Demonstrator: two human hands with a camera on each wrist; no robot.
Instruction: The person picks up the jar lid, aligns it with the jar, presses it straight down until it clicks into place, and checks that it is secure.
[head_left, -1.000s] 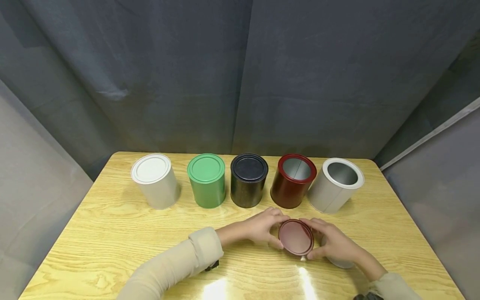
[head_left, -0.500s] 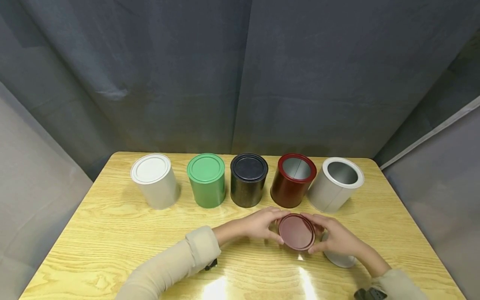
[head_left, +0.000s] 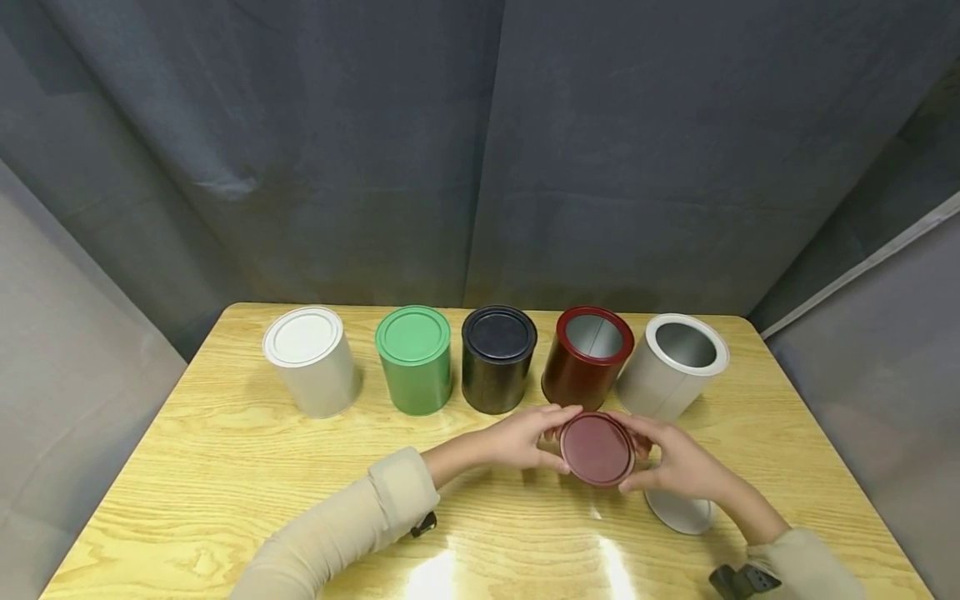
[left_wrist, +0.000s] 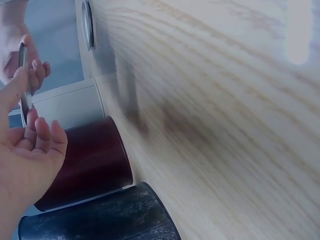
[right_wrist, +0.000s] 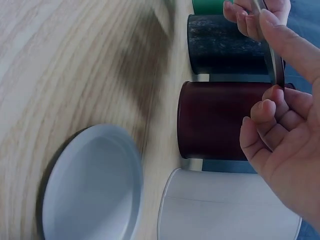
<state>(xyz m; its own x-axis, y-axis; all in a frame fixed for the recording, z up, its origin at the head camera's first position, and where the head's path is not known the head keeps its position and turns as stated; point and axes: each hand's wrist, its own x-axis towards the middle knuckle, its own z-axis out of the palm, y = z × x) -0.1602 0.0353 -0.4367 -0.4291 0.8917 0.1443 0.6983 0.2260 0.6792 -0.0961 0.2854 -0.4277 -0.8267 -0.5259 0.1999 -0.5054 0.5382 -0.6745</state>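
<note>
Both hands hold a dark red round lid [head_left: 597,448] by its rim, above the wooden table [head_left: 225,467] and just in front of the open dark red can [head_left: 587,361]. My left hand [head_left: 525,437] grips the lid's left edge, my right hand [head_left: 663,461] its right edge. The left wrist view shows the lid [left_wrist: 23,75] edge-on between thumb and fingers, with the red can [left_wrist: 90,165] below. From the right wrist, the lid [right_wrist: 272,55] is pinched above the red can [right_wrist: 225,120].
A row of cans stands at the back: white lidded [head_left: 310,361], green lidded [head_left: 414,358], black lidded [head_left: 498,358], then an open white can [head_left: 671,367]. A loose white lid [head_left: 678,510] lies on the table under my right wrist, seen as white lid [right_wrist: 92,185].
Both hands have lifted the red lid and carried it away from me, toward the open red can. The loose white lid beneath my right hand is now more exposed.
</note>
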